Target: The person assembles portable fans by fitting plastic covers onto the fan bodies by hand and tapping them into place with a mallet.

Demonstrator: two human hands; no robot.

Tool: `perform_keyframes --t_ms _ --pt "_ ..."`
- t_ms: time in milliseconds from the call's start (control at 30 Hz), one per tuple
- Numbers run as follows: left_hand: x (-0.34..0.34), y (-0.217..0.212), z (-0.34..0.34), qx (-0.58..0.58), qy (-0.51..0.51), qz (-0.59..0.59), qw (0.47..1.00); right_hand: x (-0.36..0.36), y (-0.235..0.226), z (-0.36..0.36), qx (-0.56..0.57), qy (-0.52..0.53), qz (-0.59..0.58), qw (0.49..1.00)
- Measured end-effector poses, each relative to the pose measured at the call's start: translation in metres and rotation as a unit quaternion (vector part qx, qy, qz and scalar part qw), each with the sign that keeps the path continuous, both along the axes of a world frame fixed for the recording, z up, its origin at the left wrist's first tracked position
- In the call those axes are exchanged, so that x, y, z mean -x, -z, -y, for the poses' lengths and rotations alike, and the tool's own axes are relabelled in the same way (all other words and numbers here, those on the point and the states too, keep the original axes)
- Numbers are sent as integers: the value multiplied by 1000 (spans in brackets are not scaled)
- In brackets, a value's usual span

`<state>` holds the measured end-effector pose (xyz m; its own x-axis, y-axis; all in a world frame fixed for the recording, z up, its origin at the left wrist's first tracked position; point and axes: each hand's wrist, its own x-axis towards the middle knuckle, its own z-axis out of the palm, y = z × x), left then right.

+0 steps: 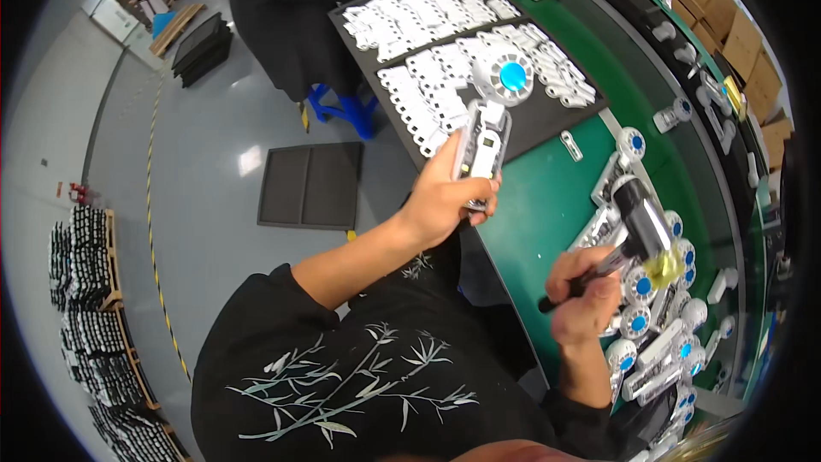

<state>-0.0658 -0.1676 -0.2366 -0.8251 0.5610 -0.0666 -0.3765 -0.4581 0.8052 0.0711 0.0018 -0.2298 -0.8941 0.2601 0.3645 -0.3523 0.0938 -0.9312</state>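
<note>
Left hand (434, 205): gripping white device (486, 141) near its bottom
Right hand (586, 295): closed around black mallet (646, 221)
White device: round slotted head (490, 70), blue disc (513, 76)

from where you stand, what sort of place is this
Likely a factory assembly floor: a black tray packed with small white parts, piled blue-centred white units, and a striped floor line.

Green table (532, 216): black tray (547, 122), small white piece (571, 146); blue-centred white devices (636, 322), seemingly piled.
</note>
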Motion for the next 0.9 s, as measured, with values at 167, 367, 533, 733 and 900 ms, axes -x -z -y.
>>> perform_keyframes --t_ms 167,367,533,733,900 --pt "3 -6 3 36 -9 -25 999 5 2 11 -14 -70 -52 996" --pt "-2 -17 -3 12 2 -60 998 1 14 20 -260 29 10 965" --pt "-8 -15 8 71 -36 -108 991 -1 -25 14 -36 -97 248 963" --pt "-12 -20 1 35 -16 -93 995 -4 -16 23 -168 -36 45 984" --pt "-19 -23 2 56 -32 -104 992 12 6 24 -371 24 -42 927"
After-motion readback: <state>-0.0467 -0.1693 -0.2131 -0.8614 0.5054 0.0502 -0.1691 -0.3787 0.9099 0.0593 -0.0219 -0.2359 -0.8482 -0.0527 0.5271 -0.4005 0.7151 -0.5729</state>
